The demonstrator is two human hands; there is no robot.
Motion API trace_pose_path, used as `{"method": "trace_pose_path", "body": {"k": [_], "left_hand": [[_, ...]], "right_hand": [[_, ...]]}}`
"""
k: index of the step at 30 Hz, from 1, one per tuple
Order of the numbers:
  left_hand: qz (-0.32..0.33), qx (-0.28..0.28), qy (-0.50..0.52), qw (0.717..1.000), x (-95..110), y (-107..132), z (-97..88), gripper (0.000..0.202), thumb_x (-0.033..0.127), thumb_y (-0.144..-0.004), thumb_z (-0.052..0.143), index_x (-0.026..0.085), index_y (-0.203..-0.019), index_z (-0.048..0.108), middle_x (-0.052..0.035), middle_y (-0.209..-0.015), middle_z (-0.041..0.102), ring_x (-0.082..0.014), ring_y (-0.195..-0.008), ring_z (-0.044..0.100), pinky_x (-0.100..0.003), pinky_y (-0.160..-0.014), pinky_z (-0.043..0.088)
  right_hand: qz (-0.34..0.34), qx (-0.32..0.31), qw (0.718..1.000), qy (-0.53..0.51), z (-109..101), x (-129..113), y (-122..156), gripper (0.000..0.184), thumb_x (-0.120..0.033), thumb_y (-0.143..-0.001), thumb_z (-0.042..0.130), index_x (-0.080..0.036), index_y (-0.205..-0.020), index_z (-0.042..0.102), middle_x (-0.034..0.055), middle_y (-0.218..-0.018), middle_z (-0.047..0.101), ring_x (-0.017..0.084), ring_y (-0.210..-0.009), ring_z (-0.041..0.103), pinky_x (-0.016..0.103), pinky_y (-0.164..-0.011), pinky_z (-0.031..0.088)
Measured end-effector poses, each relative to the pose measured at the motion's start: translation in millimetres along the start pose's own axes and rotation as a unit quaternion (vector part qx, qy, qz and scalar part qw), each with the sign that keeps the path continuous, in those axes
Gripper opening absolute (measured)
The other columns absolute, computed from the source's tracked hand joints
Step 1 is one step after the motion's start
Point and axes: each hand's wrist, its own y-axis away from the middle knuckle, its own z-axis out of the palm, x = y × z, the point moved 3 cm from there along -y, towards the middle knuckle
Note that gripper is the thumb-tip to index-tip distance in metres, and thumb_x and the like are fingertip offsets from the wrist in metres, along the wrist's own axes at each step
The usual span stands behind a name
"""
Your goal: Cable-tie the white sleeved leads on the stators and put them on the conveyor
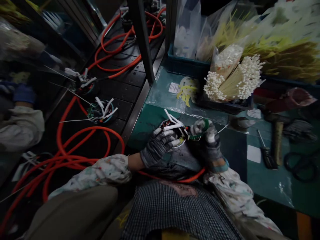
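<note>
stator (179,140) faces up, white leads (172,122) pointing up-left; left hand (158,146) grips it; right hand (211,141) pinches green wire (204,127).

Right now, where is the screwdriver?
In the head view, the screwdriver lies on the green bench, right of the right hand, beside a white label.

The left hand (157,146) and the right hand (209,141) wore coarse grey knit gloves, rough and matt, above sleeves (105,170) of soft printed cloth. The round part (178,141) in the left hand showed dull metal with smooth white plastic tubes (172,121). The green cord (203,126) pinched by the right hand looked plastic-coated, and the orange cable (75,133) had a smooth, faintly glossy jacket. The table (270,180) was matt, scuffed green under a glossy clear plastic bag (172,96), and the apron (175,206) was checked woven cloth.
</note>
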Motion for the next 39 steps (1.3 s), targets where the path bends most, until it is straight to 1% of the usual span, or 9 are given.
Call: {"method": "trace_pose_path", "body": {"k": [6,11,15,19,22,25,29,34,39], "left_hand": [[0.056,0.037,0.009,0.998,-9,0,-12.5,0.043,0.012,-0.104,0.063,0.031,-0.142,0.07,-0.0008,-0.11,0.081,-0.0206,-0.111,0.073,-0.036,-0.1,0.059],[0.075,0.05,0.252,0.964,-34,-8,-41.0,0.016,0.025,-0.105,0.068,0.025,-0.116,0.079,-0.0048,-0.107,0.083,-0.0208,-0.105,0.077,-0.036,-0.097,0.065],[-0.123,0.026,0.422,0.898,-55,-20,-51.7,0.014,0.031,-0.104,0.067,0.019,-0.1,0.075,-0.0061,-0.094,0.081,-0.0185,-0.087,0.077,-0.033,-0.084,0.065],[-0.355,-0.035,0.448,0.82,-76,-52,-38.2,0.047,0.042,-0.081,0.088,0.016,-0.116,0.07,-0.0059,-0.101,0.078,-0.0177,-0.084,0.073,-0.032,-0.082,0.063],[-0.286,-0.237,0.407,0.835,-79,-87,-26.5,0.062,0.042,-0.077,0.089,0.015,-0.129,0.071,-0.0102,-0.117,0.081,-0.0251,-0.102,0.077,-0.037,-0.096,0.062],[-0.217,-0.332,0.294,0.87,-82,-107,-25.4,0.058,0.036,-0.083,0.082,0.017,-0.137,0.074,-0.0114,-0.129,0.081,-0.0308,-0.113,0.077,-0.04,-0.103,0.059],[-0.211,-0.297,0.298,0.882,-85,-101,-23.2,0.064,0.023,-0.081,0.077,0.022,-0.144,0.073,-0.0075,-0.132,0.082,-0.0302,-0.119,0.077,-0.038,-0.105,0.059],[-0.246,-0.162,0.508,0.81,-80,-67,-12.6,0.073,0.024,-0.079,0.08,0.014,-0.151,0.068,-0.0116,-0.138,0.08,-0.0288,-0.118,0.078,-0.038,-0.103,0.063],[-0.253,-0.088,0.407,0.873,-69,-44,-26.4,0.069,0.03,-0.079,0.09,0.02,-0.145,0.074,-0.0115,-0.135,0.08,-0.0312,-0.122,0.075,-0.046,-0.113,0.06]], "right_hand": [[-0.188,-0.144,0.927,0.291,16,-23,24,0.022,-0.041,-0.11,0.064,-0.03,-0.127,0.073,0.0038,-0.113,0.083,0.023,-0.1,0.079,0.041,-0.09,0.068],[-0.217,-0.184,0.743,0.605,50,-21,24,0.031,-0.03,-0.109,0.062,-0.019,-0.136,0.075,0.0148,-0.123,0.081,0.03,-0.11,0.076,0.045,-0.098,0.065],[-0.213,-0.211,0.629,0.717,69,-9,30,0.033,-0.021,-0.107,0.065,-0.017,-0.137,0.077,0.0173,-0.122,0.082,0.031,-0.107,0.075,0.044,-0.093,0.063],[-0.22,-0.193,0.641,0.71,68,-2,33,0.029,-0.033,-0.109,0.066,-0.019,-0.13,0.081,0.0153,-0.115,0.083,0.03,-0.106,0.073,0.043,-0.094,0.06],[-0.227,-0.173,0.662,0.693,63,2,33,0.024,-0.033,-0.108,0.067,-0.019,-0.12,0.084,0.0144,-0.113,0.083,0.03,-0.105,0.072,0.044,-0.097,0.058],[-0.234,-0.157,0.676,0.68,61,7,33,0.023,-0.033,-0.108,0.068,-0.02,-0.118,0.084,0.0133,-0.112,0.083,0.03,-0.105,0.072,0.044,-0.097,0.058],[-0.235,-0.113,0.693,0.672,58,11,38,0.024,-0.034,-0.107,0.069,-0.023,-0.122,0.084,0.0101,-0.109,0.083,0.028,-0.102,0.072,0.043,-0.098,0.059],[-0.224,-0.128,0.695,0.671,55,11,50,0.024,-0.028,-0.107,0.07,-0.025,-0.127,0.084,0.0099,-0.112,0.083,0.027,-0.1,0.071,0.042,-0.096,0.058],[-0.236,-0.171,0.679,0.674,60,6,63,0.032,-0.018,-0.107,0.064,-0.025,-0.132,0.082,0.0119,-0.119,0.084,0.028,-0.108,0.072,0.044,-0.096,0.06]]}}
